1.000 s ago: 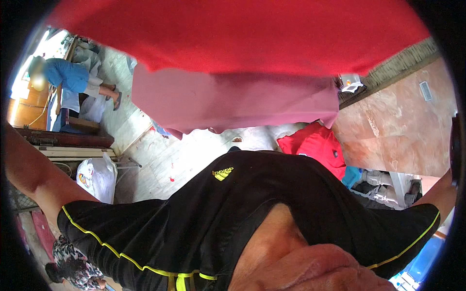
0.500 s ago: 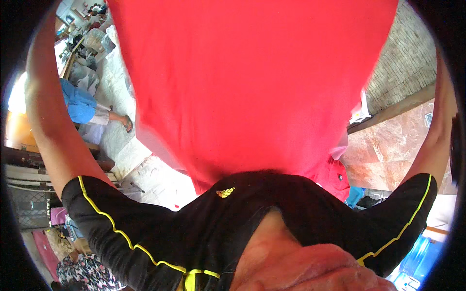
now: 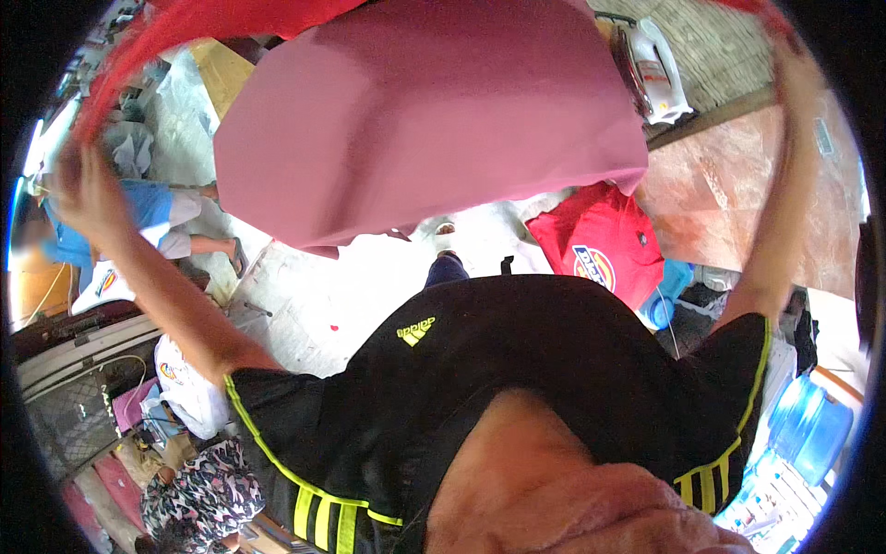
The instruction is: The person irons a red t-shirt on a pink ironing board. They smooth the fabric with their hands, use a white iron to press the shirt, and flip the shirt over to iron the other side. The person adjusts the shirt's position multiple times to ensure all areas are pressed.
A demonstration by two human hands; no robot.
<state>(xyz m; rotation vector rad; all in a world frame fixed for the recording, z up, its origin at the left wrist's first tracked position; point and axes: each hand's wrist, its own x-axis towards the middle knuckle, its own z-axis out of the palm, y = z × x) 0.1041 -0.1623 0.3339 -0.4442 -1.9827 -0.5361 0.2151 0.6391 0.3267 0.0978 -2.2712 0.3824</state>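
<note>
A large red cloth (image 3: pixel 198 20) hangs in the air, spread between my raised arms along the top of the view. My left hand (image 3: pixel 85 189), at the far left, is closed on one edge of it, somewhat blurred. High on the right, my right hand (image 3: pixel 792 69) grips the other edge. Most of the cloth runs out of view above. Below and beyond it lies a flat board with a dusky pink cover (image 3: pixel 443 120), its near edge draped. A white iron (image 3: pixel 657 74) rests just past the board's right end.
A red printed fabric (image 3: pixel 591 240) hangs right of the board. Blue water jugs (image 3: pixel 808 429) stand at lower right. A person in blue (image 3: pixel 152 212) is at the left; another in a patterned top (image 3: pixel 208 494) is at lower left, near a white plastic bag (image 3: pixel 189 388).
The red cloth, which hung down in front of me, has swung up and away. The pink board and iron now show. Both hands have come into view.
</note>
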